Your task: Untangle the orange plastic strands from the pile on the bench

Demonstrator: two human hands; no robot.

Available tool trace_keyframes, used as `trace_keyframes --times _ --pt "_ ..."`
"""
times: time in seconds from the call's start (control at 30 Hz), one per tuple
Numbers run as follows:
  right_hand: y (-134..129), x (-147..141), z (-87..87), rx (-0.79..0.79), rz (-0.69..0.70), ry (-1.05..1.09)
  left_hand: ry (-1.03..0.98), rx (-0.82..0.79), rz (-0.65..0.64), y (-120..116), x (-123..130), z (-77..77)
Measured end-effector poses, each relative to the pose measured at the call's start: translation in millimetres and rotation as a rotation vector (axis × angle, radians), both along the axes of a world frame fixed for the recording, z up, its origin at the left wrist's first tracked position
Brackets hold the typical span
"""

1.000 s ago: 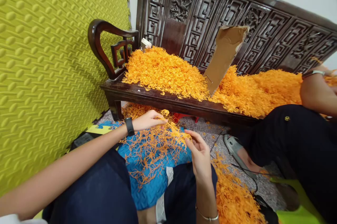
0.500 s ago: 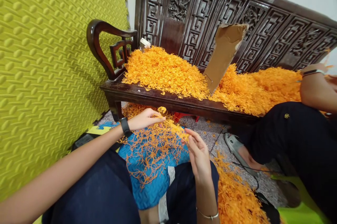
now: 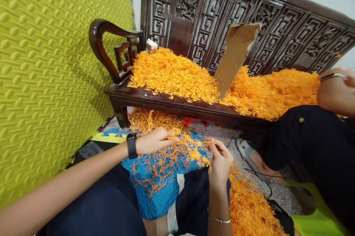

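My left hand (image 3: 156,141) pinches one end of a branching strand of small orange plastic pieces (image 3: 194,151) above my lap. At the other side my right hand (image 3: 220,159) has thumb and fingers pressed together on a small orange bit by the strand's right end. The strand hangs between the two hands, a little blurred. Beneath them, thin orange stems (image 3: 163,171) lie tangled on a blue sheet (image 3: 155,204) across my lap. The exact shape of the small pieces is too fine to make out.
A dark carved wooden bench (image 3: 166,101) carries a large heap of orange pieces (image 3: 177,75), with an upright cardboard piece (image 3: 235,58) dividing it. Another orange pile (image 3: 246,206) lies on the floor at right. A co-worker's knee (image 3: 302,128) and forearm (image 3: 332,93) are beside it.
My right hand has moved right and slightly down, away from my left hand, so the strand is more spread between them. My left hand has dropped slightly.
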State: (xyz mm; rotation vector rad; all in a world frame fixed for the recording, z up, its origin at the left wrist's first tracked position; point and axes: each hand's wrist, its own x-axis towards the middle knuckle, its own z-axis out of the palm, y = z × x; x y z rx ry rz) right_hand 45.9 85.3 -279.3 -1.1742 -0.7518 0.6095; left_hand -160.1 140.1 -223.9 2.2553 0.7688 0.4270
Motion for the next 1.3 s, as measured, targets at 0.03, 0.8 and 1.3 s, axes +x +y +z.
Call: trace_keyframes --times 0.03,0.8,1.3 --pt "1.3 0.1 1.8 0.020 -0.030 0.046 0.013 0.003 -0.013 -6.4 4.2 1.0" --pt "93.8 0.8 -21.9 -0.184 0.603 0.000 -0.313 -0.124 0.509 31.9 -32.4 -10.7" --pt "69.5 -25.7 -82.5 -0.169 0.920 0.199 -0.294 -0.157 0.535 47.8 -35.9 -18.2"
